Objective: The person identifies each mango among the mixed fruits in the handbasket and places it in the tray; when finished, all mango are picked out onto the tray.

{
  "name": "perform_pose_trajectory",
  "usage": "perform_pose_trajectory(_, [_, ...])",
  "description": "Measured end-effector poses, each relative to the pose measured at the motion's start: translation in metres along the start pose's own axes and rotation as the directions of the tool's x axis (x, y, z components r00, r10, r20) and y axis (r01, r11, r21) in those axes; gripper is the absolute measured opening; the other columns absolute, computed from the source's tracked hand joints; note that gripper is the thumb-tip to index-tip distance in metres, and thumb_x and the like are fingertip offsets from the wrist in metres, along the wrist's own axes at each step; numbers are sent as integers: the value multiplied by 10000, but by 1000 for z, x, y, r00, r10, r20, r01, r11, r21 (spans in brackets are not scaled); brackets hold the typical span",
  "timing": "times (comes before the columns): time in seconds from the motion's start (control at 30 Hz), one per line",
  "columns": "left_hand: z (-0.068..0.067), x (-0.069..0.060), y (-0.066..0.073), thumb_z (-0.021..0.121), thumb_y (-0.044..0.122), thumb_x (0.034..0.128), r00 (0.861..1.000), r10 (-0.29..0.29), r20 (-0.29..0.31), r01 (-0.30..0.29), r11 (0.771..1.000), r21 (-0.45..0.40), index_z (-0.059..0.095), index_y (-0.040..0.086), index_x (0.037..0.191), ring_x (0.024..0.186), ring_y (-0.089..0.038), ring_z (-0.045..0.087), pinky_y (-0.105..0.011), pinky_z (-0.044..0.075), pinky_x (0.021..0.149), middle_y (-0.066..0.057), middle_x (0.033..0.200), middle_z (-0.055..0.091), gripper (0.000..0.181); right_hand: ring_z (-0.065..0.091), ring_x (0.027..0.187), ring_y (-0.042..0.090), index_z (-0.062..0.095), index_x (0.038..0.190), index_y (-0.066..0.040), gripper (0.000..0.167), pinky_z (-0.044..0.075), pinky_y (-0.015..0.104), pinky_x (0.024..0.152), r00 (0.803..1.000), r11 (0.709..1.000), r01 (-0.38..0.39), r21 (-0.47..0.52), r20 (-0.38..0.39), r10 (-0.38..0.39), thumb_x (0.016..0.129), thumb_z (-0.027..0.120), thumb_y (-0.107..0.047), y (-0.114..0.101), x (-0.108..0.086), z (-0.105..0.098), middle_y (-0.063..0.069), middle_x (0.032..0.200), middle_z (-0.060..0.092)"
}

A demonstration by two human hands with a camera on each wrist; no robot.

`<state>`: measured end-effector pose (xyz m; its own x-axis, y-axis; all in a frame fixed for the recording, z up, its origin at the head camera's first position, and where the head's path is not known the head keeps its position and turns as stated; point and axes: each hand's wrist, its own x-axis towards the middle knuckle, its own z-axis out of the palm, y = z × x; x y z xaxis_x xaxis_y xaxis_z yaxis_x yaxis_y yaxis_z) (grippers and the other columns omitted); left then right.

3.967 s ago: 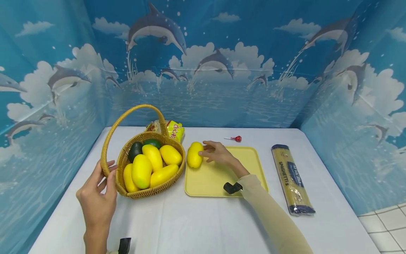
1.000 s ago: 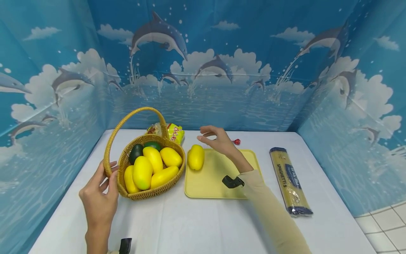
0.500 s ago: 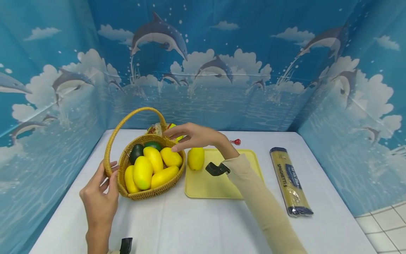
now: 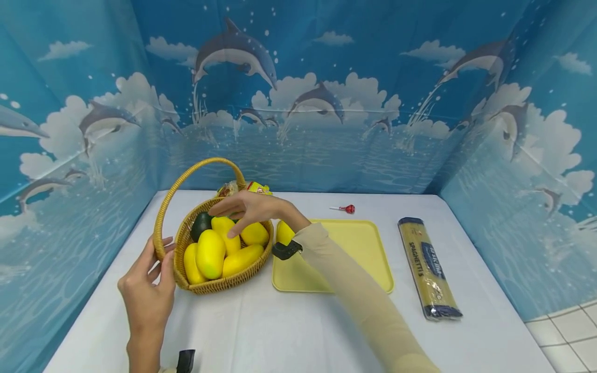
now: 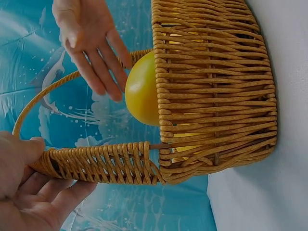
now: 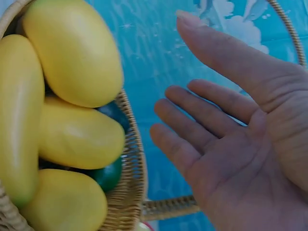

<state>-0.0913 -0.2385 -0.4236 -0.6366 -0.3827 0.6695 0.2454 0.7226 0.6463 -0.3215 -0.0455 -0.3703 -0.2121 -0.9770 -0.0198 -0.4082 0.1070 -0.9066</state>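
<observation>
A wicker basket on the left of the table holds several yellow mangoes and dark green avocados. My left hand holds the basket's arched handle near its lower left end, thumb on one side and fingers on the other, as the left wrist view shows. Over the basket hovers my right hand, fingers spread and palm bare in the right wrist view, apart from the fruit. Another mango lies on the yellow tray, partly hidden by my right wrist.
Behind the basket lies a yellow snack bag, mostly covered. A red lollipop rests beyond the tray. A spaghetti packet lies on the right side of the white table. Dolphin-printed curtains enclose the back and sides.
My right hand has left the mango on the tray, risen, and swept left over the basket. My left hand keeps its hold on the handle.
</observation>
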Motion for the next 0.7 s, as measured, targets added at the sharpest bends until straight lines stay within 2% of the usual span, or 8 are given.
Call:
perform_pose_trajectory(0.3, [0,0,0,743,-95,962,1000,-9,2,9,1000,9,634,-41,1457,1116,-383,758,-56,521,886,-203,1250,768,509,482,1514,332,466,1557,117,677,430,472,1265,999,998,44,45,6,-45,947,759,104,26,30,14,281,1594,506])
perform_pose_trajectory(0.57, [-1,-1,1,745,-96,960,1000,-15,-2,15,1000,11,630,-39,1463,1119,-379,756,-59,523,888,-204,1251,767,519,540,1468,321,495,1543,110,669,483,341,1216,999,999,33,21,40,-34,938,780,90,33,44,21,261,1569,546])
perform_pose_trajectory(0.7, [-1,-1,1,742,-93,964,1000,-16,1,16,1000,8,628,-39,1465,1130,-386,754,-58,521,887,-209,1256,764,517,561,1444,260,513,1539,96,662,494,253,1175,998,1000,3,18,68,-4,938,789,71,34,48,22,233,1570,557])
